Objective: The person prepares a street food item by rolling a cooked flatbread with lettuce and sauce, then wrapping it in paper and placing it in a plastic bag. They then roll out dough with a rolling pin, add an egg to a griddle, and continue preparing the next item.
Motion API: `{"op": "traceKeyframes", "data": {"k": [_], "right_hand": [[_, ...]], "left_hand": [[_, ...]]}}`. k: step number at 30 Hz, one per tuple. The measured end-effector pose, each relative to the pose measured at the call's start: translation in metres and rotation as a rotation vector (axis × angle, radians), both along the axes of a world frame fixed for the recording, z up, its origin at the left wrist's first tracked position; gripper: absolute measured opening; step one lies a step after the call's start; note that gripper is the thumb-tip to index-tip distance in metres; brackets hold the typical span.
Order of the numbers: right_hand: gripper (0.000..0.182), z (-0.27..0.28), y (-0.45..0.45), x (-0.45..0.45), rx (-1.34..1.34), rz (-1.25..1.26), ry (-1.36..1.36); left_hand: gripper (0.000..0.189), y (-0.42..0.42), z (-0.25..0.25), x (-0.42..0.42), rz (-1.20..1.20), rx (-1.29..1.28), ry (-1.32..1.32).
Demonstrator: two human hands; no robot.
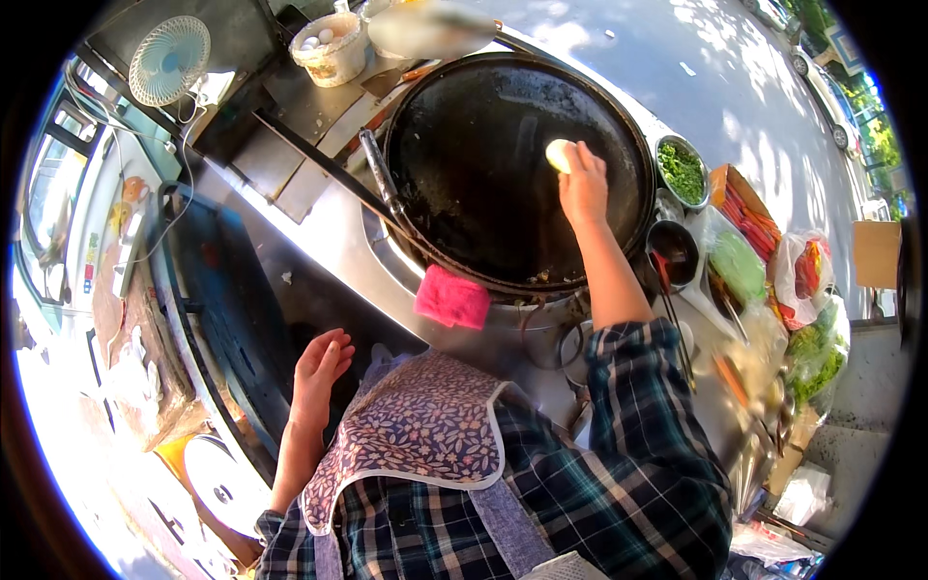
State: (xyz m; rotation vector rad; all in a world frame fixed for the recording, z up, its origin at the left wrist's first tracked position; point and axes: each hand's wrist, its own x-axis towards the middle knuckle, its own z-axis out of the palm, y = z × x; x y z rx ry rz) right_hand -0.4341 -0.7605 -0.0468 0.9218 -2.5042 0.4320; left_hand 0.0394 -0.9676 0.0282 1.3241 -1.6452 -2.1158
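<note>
My right hand is over the right part of a large round black griddle, holding a pale yellowish, rounded lump that could be dough; I cannot tell for certain. Dark and mostly bare, the griddle has small browned scraps on its near edge. A pink folded cloth lies against the near rim. Low on the left, beside the flowered apron, my left hand hangs with nothing in it, its fingers loosely bent.
A bucket of eggs and a small fan stand far left. Along the right are a bowl of chopped greens, a dark sauce pot, a box of red packets and bagged lettuce. A metal bar crosses the left counter.
</note>
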Motion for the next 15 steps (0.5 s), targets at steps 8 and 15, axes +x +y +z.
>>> {"op": "traceKeyframes", "data": {"k": [8,15], "right_hand": [[0.035,-0.002,0.010,-0.010,-0.138,0.063,-0.191],[0.060,-0.015,0.003,0.005,0.249,0.088,-0.169]], "left_hand": [[0.037,0.019,-0.002,0.018,0.075,0.007,-0.060],[0.035,0.027,0.000,0.009,0.055,-0.017,-0.053]]}}
